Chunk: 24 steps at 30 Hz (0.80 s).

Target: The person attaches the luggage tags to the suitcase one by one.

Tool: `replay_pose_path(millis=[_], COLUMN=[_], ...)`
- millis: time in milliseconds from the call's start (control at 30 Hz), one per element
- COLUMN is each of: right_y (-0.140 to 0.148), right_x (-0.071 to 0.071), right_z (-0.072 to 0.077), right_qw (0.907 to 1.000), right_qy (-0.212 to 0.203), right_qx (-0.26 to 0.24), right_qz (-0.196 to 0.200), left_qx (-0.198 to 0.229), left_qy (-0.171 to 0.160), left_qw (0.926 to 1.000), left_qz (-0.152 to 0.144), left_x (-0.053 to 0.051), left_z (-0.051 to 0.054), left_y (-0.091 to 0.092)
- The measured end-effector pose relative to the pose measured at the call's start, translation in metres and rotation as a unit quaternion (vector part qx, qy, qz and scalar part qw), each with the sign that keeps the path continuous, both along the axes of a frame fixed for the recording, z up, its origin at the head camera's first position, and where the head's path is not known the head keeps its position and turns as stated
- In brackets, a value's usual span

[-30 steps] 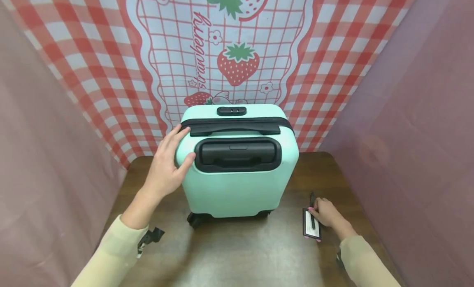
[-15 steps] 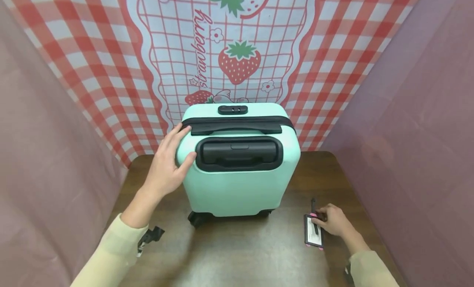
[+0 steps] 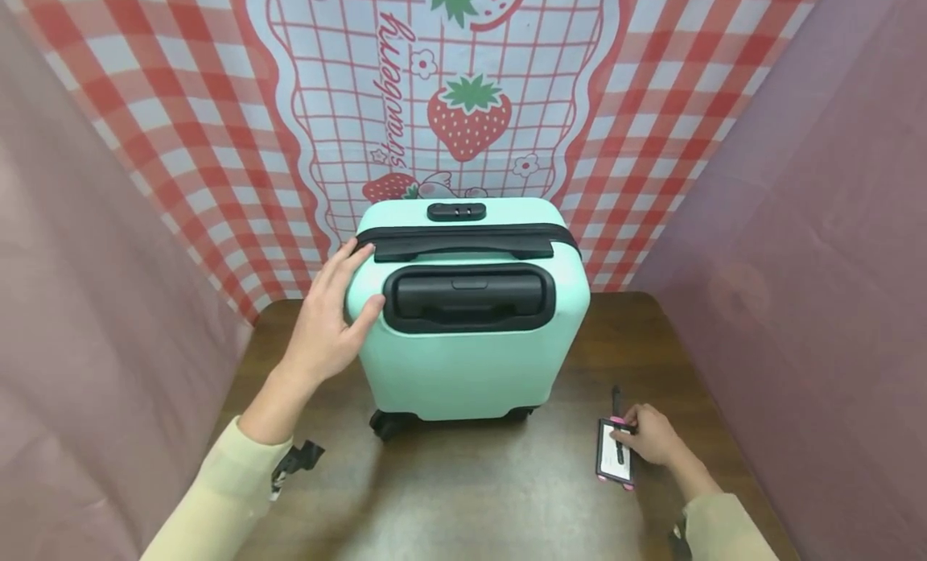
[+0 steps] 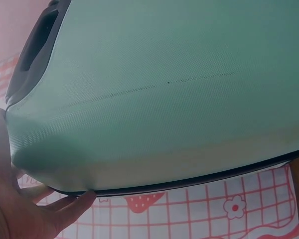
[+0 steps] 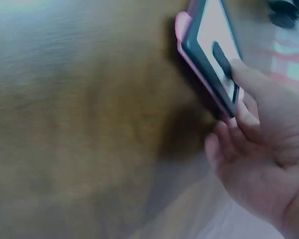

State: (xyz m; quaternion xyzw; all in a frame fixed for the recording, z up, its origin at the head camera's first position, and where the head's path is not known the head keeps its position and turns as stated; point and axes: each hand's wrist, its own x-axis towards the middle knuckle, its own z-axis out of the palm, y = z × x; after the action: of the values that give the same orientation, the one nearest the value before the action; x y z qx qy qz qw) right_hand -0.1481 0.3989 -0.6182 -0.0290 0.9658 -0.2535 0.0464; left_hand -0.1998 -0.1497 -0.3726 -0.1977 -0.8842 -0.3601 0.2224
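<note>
A mint-green suitcase [image 3: 463, 376] stands upright on the brown table, its black handles and lock at the top. My left hand [image 3: 322, 319] rests on its upper left corner, thumb near the black handle recess and fingers spread along the side. In the left wrist view those fingers [image 4: 72, 209] lie by the dark zip seam. At the right, my right hand [image 3: 652, 434] pinches a luggage tag [image 3: 612, 456] with a black frame, pink edges, a white card and a black strap. The right wrist view shows the tag [image 5: 212, 42] lifted off the table, with the thumb on its front.
The brown table [image 3: 463, 497] has rounded back corners. Behind it hangs a red-and-white checked cloth [image 3: 181, 142] with strawberry prints, close behind the suitcase. Pinkish sheets [image 3: 797, 263] close off both sides.
My right hand has drawn the luggage tag slightly towards me and shifted its hold on it. My left hand stays on the suitcase. The head view has shifted slightly.
</note>
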Motion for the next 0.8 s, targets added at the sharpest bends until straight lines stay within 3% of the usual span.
replay_pose_path(millis=[133, 267, 600, 800], right_y=[0.008, 0.013, 0.013, 0.003], right_x=[-0.003, -0.011, -0.031, -0.04], right_z=[0.016, 0.034, 0.089, 0.115], right_qw=[0.9911, 0.9722, 0.9667, 0.9691], right_qy=[-0.084, -0.1, 0.023, 0.097], right_qx=[-0.102, -0.212, -0.252, -0.225], right_qz=[-0.012, -0.002, -0.038, -0.03], left_qx=[-0.004, -0.002, -0.001, -0.001], left_qy=[-0.004, 0.001, 0.001, 0.0], left_qw=[1.0, 1.0, 1.0, 1.0], left_qz=[-0.005, -0.004, -0.002, -0.003], left_x=[0.0, -0.001, -0.001, 0.0], left_z=[0.0, 0.0, 0.001, 0.002], left_y=[0.001, 0.001, -0.001, -0.001])
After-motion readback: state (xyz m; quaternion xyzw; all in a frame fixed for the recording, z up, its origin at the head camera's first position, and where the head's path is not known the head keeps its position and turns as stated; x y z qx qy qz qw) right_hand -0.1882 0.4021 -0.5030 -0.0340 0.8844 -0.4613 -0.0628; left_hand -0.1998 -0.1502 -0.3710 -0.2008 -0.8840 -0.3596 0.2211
